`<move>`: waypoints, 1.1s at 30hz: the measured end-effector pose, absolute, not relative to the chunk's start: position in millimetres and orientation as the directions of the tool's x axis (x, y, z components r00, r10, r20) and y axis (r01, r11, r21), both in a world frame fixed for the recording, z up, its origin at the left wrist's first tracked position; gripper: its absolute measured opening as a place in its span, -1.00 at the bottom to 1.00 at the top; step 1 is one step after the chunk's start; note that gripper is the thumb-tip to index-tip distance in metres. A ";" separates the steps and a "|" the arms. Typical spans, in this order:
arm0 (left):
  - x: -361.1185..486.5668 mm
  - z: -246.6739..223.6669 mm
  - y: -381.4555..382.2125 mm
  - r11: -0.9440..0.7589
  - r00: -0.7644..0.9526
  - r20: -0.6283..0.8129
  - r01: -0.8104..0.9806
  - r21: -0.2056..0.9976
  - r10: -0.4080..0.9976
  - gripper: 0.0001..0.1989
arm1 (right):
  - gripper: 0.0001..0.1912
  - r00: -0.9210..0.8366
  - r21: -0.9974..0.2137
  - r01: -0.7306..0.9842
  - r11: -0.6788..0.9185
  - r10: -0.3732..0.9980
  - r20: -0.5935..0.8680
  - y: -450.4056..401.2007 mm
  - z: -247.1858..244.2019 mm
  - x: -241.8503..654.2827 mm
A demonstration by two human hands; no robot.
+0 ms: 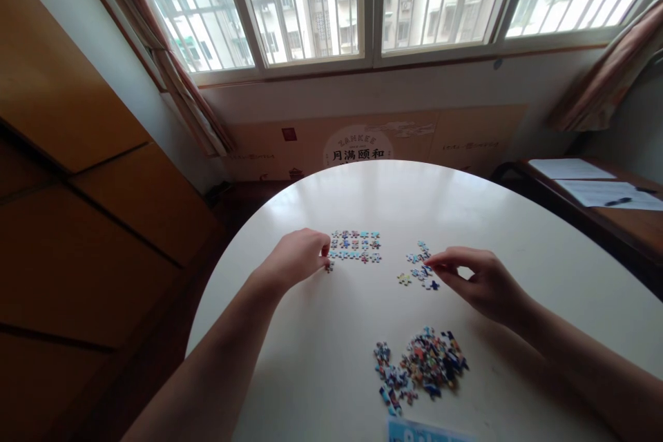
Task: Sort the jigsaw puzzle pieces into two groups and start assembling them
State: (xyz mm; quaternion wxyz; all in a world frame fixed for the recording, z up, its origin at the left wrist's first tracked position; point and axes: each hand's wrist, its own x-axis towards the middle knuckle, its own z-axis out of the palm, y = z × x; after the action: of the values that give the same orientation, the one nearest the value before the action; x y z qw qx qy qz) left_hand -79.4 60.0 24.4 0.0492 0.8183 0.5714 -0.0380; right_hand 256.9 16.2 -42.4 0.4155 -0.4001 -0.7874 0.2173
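My left hand point(298, 257) is at the left end of neat rows of jigsaw puzzle pieces point(355, 244), its fingers curled and closed. A single puzzle piece point(329, 266) shows at the tip of its thumb, just below the lowest row. On the other side, my right hand point(479, 280) pinches thumb and forefinger together at the edge of a small loose group of puzzle pieces point(415, 274). A puzzle piece seems to be at those fingertips, partly hidden by them. Nearer to me lies a heaped pile of mixed puzzle pieces point(432, 361).
All the pieces lie on a round white table point(290, 359). A blue printed box or sheet point(427, 430) shows at its near edge. To the right, a brown side table point(642, 221) bears papers and pens. Wooden cabinets point(77, 248) stand left; barred windows are ahead.
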 end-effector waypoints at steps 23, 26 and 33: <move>-76.7 31.0 60.4 -0.281 0.284 -0.220 0.959 0.042 0.933 -0.68 | -0.86 -0.352 -0.682 0.415 0.602 0.797 0.490 14.0 -36.2 256.3; -82.7 33.3 63.7 -0.184 0.189 -0.204 0.982 0.043 0.961 -0.62 | -0.85 -0.341 -0.679 0.425 0.599 0.801 0.492 13.6 -36.1 256.1; -81.2 33.8 65.4 -0.080 0.088 -0.327 0.996 0.039 0.941 -0.50 | -0.85 -0.353 -0.673 0.426 0.604 0.796 0.491 14.2 -37.6 257.0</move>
State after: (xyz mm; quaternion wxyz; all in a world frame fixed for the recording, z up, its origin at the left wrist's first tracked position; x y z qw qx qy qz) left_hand -81.2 65.4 33.8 0.1264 0.7268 0.6663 -0.1087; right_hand 257.0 14.2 -37.6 0.4180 -0.3857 -0.7921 0.2215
